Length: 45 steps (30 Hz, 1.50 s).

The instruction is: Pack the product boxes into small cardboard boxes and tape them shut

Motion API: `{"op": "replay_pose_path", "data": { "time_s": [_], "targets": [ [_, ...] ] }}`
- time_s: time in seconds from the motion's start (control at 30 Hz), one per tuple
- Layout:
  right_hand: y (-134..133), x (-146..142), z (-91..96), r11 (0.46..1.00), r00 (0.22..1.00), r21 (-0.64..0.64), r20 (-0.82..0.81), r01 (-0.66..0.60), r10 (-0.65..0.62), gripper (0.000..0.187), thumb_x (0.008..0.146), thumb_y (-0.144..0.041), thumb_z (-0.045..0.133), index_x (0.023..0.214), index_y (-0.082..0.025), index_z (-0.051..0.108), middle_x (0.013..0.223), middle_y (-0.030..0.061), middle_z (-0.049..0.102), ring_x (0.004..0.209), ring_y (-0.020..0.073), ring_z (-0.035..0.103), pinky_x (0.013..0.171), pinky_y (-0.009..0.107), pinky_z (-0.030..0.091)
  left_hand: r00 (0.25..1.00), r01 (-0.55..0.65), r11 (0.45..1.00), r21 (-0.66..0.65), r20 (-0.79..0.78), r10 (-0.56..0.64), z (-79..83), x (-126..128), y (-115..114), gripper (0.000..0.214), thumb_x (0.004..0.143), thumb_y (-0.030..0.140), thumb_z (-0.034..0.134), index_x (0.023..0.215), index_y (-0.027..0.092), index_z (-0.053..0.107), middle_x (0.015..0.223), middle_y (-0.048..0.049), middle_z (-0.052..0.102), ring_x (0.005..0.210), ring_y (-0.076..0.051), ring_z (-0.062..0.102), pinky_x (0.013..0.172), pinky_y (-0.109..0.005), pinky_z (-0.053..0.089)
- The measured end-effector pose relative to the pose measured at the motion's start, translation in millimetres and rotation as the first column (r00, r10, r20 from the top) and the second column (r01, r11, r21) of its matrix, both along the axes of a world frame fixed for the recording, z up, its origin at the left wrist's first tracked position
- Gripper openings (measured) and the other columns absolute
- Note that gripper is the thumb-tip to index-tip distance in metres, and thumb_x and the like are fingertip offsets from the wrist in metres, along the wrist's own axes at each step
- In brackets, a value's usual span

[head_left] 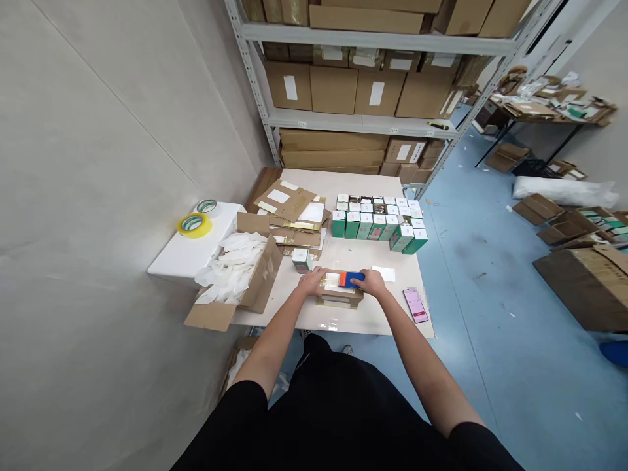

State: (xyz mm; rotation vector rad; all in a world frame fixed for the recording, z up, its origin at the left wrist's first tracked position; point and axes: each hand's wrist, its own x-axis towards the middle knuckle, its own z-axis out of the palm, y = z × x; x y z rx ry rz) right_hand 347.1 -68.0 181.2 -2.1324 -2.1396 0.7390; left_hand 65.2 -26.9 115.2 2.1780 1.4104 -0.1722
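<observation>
A small cardboard box (338,299), with tape and a white label on top, lies near the table's front edge. My left hand (313,281) grips its left end. My right hand (370,282) is closed around a flat blue scraper-like tool (354,280) with an orange end, which lies against the top of the box. Just behind my left hand stands a small green-and-white carton (301,260). A white paper slip (384,273) lies on the table beyond my right hand.
Rows of green-and-white cartons (366,222) stand at the back right, beside flattened cardboard (294,216). An open box of white packing material (265,275) is at the left, near yellow tape (194,226). A phone (416,305) lies at the right edge. Shelving (363,122) rises behind.
</observation>
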Motion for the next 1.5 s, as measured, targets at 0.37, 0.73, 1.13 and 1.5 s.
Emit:
{"op": "replay_pose_path", "data": {
  "time_s": [0.37, 0.73, 1.13, 1.5],
  "targets": [
    [9, -2, 0.6, 0.999, 0.997, -0.021, 0.072, -0.033, 0.035, 0.041, 0.091, -0.059, 0.068, 0.099, -0.020, 0.076, 0.099, 0.0106, 0.078, 0.094, 0.0235, 0.069, 0.069, 0.026, 0.039, 0.999, -0.039, 0.999, -0.033, -0.035, 0.038, 0.1, 15, -6, 0.130, 0.053, 0.028, 0.092, 0.162, 0.039, 0.022, 0.168, -0.0074, 0.027, 0.138, -0.032, 0.053, 0.107, -0.037, 0.049],
    [-20, 79, -4.7, 0.992, 0.994, -0.081, 0.060, 0.093, -0.088, 0.043, 0.088, -0.061, 0.069, 0.096, -0.020, 0.078, 0.096, 0.0101, 0.078, 0.087, 0.0225, 0.070, 0.064, 0.025, 0.038, 0.999, -0.002, 1.000, -0.002, -0.045, 0.001, 8.3, 8, 1, 0.128, 0.052, 0.032, 0.093, 0.161, 0.040, 0.026, 0.163, -0.0066, 0.037, 0.133, -0.034, 0.056, 0.105, -0.039, 0.049],
    [-21, 130, 5.2, 0.984, 0.987, -0.095, 0.065, 0.153, -0.147, 0.041, 0.082, -0.060, 0.074, 0.091, -0.020, 0.080, 0.090, 0.0102, 0.077, 0.082, 0.0228, 0.070, 0.061, 0.026, 0.037, 0.998, -0.001, 1.000, 0.000, -0.058, 0.001, 4.9, 15, -2, 0.129, 0.051, 0.034, 0.093, 0.161, 0.040, 0.024, 0.164, -0.0088, 0.033, 0.132, -0.035, 0.056, 0.103, -0.041, 0.051],
    [-8, 121, 7.9, 0.981, 0.963, -0.122, 0.244, 0.148, -0.114, 0.044, 0.083, -0.056, 0.075, 0.103, -0.017, 0.078, 0.107, 0.0156, 0.077, 0.097, 0.0273, 0.072, 0.068, 0.027, 0.045, 0.999, 0.012, 1.000, -0.005, -0.045, -0.013, 8.7, 16, -2, 0.126, 0.053, 0.029, 0.090, 0.161, 0.038, 0.025, 0.165, -0.0098, 0.030, 0.137, -0.035, 0.053, 0.104, -0.039, 0.050]
  ]
}}
